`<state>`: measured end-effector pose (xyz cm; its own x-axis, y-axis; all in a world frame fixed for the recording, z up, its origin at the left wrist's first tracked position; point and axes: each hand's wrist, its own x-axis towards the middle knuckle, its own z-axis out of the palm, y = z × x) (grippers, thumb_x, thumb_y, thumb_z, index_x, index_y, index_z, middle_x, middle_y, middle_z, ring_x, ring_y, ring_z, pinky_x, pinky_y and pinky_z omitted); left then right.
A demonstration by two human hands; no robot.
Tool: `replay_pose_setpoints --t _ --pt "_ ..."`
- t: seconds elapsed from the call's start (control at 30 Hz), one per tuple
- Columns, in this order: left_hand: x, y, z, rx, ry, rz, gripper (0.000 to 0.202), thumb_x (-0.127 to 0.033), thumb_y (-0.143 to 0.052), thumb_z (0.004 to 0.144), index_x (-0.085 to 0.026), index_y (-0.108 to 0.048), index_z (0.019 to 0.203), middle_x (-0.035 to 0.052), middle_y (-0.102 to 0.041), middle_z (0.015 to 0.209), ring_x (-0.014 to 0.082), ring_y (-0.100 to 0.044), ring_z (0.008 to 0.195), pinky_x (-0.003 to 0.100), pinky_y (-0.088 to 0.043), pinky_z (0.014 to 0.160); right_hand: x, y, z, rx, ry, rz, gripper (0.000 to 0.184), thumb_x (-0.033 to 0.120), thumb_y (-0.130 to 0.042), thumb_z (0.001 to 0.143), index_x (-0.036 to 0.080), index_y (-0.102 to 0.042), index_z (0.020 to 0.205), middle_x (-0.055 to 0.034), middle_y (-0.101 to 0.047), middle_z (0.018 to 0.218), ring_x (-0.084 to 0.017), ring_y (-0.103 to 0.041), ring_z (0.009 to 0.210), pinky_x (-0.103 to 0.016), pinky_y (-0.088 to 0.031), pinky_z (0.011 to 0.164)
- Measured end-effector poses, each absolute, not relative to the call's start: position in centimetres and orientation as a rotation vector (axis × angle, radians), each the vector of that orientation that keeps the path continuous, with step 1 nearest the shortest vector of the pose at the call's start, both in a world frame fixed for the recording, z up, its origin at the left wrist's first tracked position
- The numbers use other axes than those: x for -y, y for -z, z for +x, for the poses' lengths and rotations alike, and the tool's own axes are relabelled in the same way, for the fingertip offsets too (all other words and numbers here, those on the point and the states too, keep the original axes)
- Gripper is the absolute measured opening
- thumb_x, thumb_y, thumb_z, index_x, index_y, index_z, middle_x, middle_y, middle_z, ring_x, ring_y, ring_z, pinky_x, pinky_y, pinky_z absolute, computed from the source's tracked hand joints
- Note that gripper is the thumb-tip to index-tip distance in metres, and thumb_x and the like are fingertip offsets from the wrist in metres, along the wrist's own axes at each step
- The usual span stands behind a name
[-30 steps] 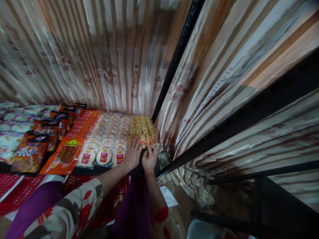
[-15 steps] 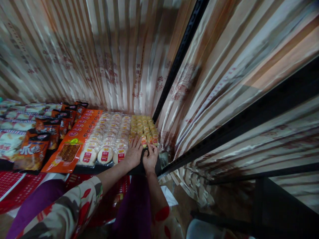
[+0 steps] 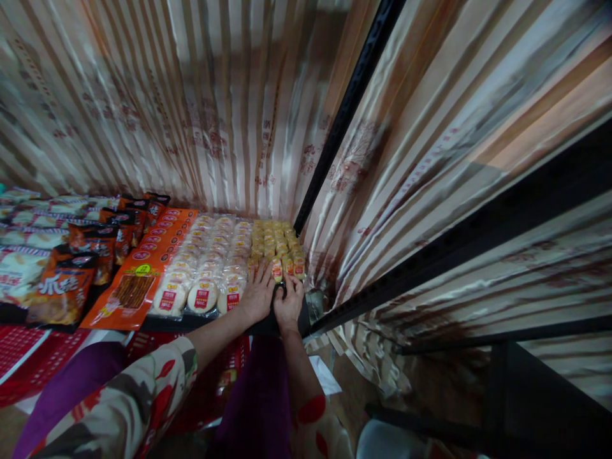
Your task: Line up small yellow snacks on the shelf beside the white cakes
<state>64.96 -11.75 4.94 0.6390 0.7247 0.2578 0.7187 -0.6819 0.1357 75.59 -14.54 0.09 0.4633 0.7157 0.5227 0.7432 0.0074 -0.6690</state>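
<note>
Packs (image 3: 273, 240) (yellow) sit on shelf (image 3: 266, 326), R end. L hand (image 3: 257, 298) flat at front row, no grasp; R hand (image 3: 289, 303) curled there, can't tell grip. Rows look unchanged vs 0.5 s ago; prob. little progress.

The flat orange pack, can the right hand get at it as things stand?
Probably not directly: the left hand and the rows of white round packets lie between the right hand, at the small yellow packets, and the flat orange pack.

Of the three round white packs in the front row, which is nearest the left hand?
The rightmost pack: the left hand overlaps its right edge in view, unlike the middle pack and leftmost pack.
</note>
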Motion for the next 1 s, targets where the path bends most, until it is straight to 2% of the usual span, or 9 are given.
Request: replay_pose_setpoints --t 0.33,0.73,1.0 --pt "11.7 -5.3 64.9 -1.235 -0.412 2.804 0.043 -0.017 -0.042 0.081 -0.008 -0.048 0.123 0.0182 -0.029 0.147 0.0288 -0.015 0.140 0.054 -0.017 0.111 14.5 0.1 75.5 1.238 0.031 -1.743 0.043 0.013 -0.042 0.076 0.017 -0.060 0.115 -0.0105 -0.051 0.106 -0.022 -0.047 0.103 -0.040 -0.039 0.094" --pt "11.5 -6.1 64.2 -1.170 -0.335 2.810 0.040 -0.012 -0.042 0.080 -0.007 -0.051 0.119 0.0178 -0.027 0.148 0.0272 -0.011 0.141 0.051 -0.021 0.111 14.6 -0.3 75.3 1.271 0.037 -1.748 0.044 0.014 -0.043 0.077 0.018 -0.059 0.118 -0.0107 -0.050 0.109 -0.022 -0.046 0.104 -0.042 -0.040 0.093" --pt "11.4 -5.9 64.2 -1.173 -0.333 2.822 0.041 -0.015 -0.043 0.080 -0.006 -0.050 0.120 0.0180 -0.028 0.148 0.0289 -0.011 0.140 0.051 -0.019 0.112 14.6 -0.4 75.3 1.287 0.064 -1.757 0.043 0.014 -0.042 0.077 0.016 -0.058 0.117 -0.0125 -0.049 0.110 -0.023 -0.044 0.107 -0.043 -0.038 0.095"
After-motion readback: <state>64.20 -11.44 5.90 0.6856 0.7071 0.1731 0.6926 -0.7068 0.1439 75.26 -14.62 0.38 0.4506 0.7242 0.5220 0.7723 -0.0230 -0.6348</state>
